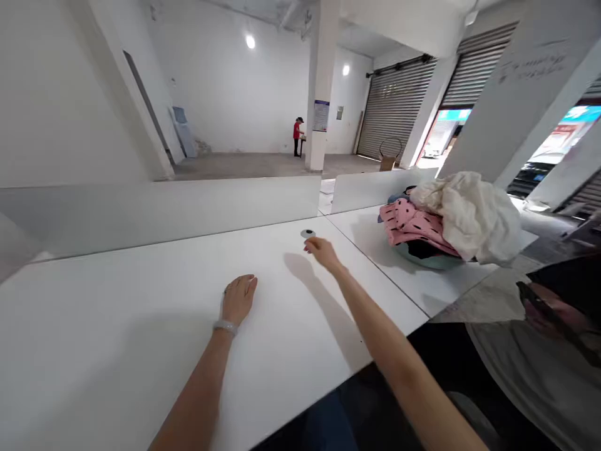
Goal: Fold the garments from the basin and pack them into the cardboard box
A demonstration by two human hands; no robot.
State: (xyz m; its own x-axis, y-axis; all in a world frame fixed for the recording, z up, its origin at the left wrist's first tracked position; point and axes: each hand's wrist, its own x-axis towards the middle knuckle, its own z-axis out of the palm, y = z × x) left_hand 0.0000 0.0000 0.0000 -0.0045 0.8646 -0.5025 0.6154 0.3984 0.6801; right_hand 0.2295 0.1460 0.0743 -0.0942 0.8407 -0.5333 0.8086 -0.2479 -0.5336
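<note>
Grey round disc point(307, 233), dark on top and with no long axis, lies on the white worktop point(141, 326) just ahead of the right hand point(323, 253) — its fingers point(310, 247) held close together, tips almost at the disc, pinching nothing. The left hand point(238, 299) rests farther off, flat. Pink dotted clothes point(413, 227) and a white cloth point(469, 216) heap up to the right.

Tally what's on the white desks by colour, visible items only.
Small grey round disc: 1
Crumpled cream cloth: 1
Black-spotted pink fabric: 1
Pale teal fabric: 1
Black fabric: 1
Blue fabric: 1
Total: 6
</note>
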